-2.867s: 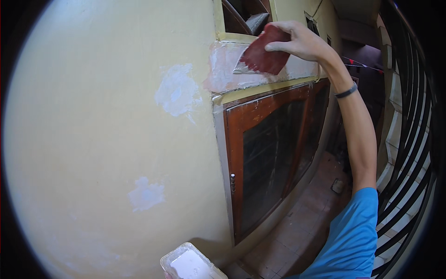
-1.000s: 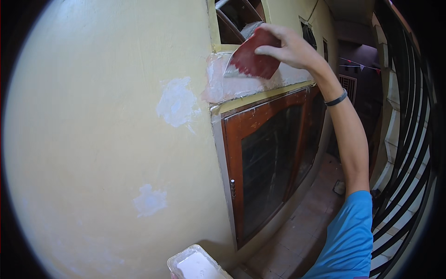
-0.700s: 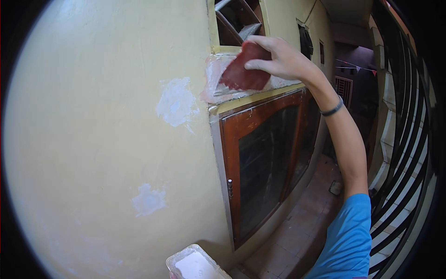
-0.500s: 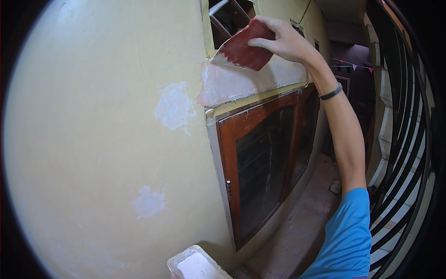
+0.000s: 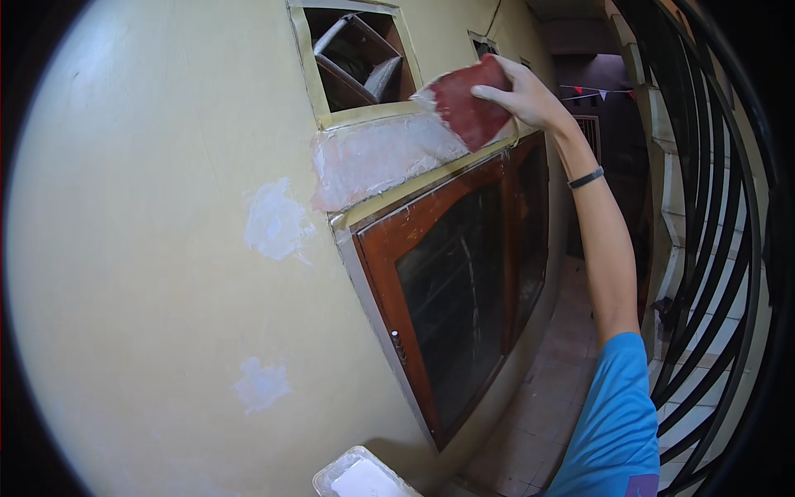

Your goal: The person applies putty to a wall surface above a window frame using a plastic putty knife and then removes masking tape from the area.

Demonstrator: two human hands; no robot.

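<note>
Pale yellow plastered wall fills the view, with a brown wooden-framed window set into it. Above the window lies a broad whitish filler patch. At full upward stretch, the right hand grips a dark red sheet of sandpaper, pressed at the patch's right end. No left hand shows.

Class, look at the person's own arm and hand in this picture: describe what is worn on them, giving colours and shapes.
Only the right arm shows, rising from the lower edge. It is bare from the upper arm to the right hand, with no glove. A thin dark band circles the wrist. A short bright blue sleeve covers the shoulder and upper arm. The left hand is not in view.
</note>
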